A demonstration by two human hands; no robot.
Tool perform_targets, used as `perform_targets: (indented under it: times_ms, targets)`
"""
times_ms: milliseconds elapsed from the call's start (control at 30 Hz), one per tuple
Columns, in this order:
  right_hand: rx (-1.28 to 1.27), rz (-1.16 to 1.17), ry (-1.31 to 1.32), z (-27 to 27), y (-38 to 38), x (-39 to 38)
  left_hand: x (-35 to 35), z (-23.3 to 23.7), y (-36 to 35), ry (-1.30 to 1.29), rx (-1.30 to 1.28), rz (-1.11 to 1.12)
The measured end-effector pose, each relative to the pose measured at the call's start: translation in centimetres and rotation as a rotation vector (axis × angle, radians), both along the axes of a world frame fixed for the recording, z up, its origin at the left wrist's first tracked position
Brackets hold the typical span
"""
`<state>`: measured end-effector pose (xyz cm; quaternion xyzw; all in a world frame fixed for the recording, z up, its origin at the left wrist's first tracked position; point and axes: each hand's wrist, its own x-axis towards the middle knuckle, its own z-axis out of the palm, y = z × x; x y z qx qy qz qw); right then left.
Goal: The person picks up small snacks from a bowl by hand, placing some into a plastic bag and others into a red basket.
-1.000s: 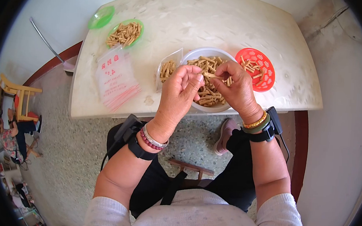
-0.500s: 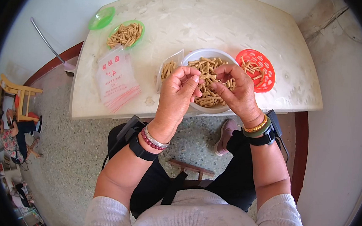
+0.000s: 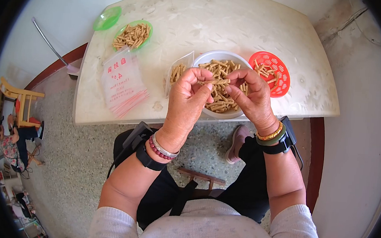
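Note:
Over the white bowl point(image 3: 206, 57), full of short tan sticks point(image 3: 220, 107), both my hands meet around one short, knobbly tan stick point(image 3: 220, 82). My left hand point(image 3: 187, 94) pinches its left end between thumb and fingers. At the right end, the thumb and forefinger of my right hand point(image 3: 253, 97) close on the tip. The stick lies nearly level. Just left of the bowl, partly behind my left hand, is a clear bag point(image 3: 174, 73) with similar sticks inside. A red perforated basket point(image 3: 282, 83) to the right holds several more sticks.
Flat plastic bags with red print point(image 3: 124, 81) lie at the table's left. Behind them stand a green plate point(image 3: 150, 33) of sticks and another green dish point(image 3: 107, 19). The table's front edge point(image 3: 155, 122) runs before my lap. A person point(image 3: 14, 144) sits far left near a wooden chair point(image 3: 22, 94).
My right fingertips have shifted slightly and now close on the stick's right end. The stick has turned a little between my hands. Bowl, basket and bags stay in place.

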<state>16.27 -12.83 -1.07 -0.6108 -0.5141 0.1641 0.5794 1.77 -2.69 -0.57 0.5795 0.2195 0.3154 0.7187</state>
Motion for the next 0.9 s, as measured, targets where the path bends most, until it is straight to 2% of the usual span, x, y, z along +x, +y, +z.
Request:
perform_targets:
  times_ms: [133,233,367,433,467,533,567,633,733,767,867,900]
  targets:
    - [-0.011,0.031,0.109,-0.3,-0.1,0.0,0.1,-0.1,-0.2,-0.009,0.026,-0.005]
    - [0.024,0.035,0.209,-0.2,-0.1,0.0,0.1,0.1,-0.9,0.026,-0.06,-0.011]
    - [0.092,-0.03,0.28,0.2,0.5,0.0,-0.4,-1.6,-1.8,0.188,-0.218,-0.174]
    - [0.154,-0.118,-0.053,0.7,1.5,-0.3,-0.6,-2.8,-2.0,0.307,0.042,-0.4]
    - [0.146,-0.115,-0.081,1.2,1.9,-0.9,-0.7,-3.3,-2.2,0.308,0.041,-0.391]
    - [0.152,-0.082,-0.141,1.5,3.1,-1.5,-1.0,-3.9,-2.6,0.393,0.367,-0.44]
    - [0.156,-0.057,-0.202,1.6,3.7,-1.9,-1.0,-4.4,-2.6,0.395,0.368,-0.436]
    - [0.181,-0.035,-0.212,1.7,5.3,-2.8,-1.1,-4.6,-2.5,0.345,0.589,-0.434]
    - [0.039,-0.016,-0.313,0.9,7.0,-3.2,-1.3,-3.3,-2.2,0.426,0.606,-0.469]
    - [0.037,-0.016,-0.311,0.7,7.2,-3.1,-1.3,-3.5,-2.1,0.427,0.605,-0.47]
    - [0.021,-0.12,-0.054,0.4,7.2,-2.1,-1.7,-3.9,-2.0,0.422,0.643,-0.49]
    - [0.043,-0.156,-0.022,0.0,7.1,-0.9,-1.8,-3.6,-2.1,0.468,0.697,-0.556]
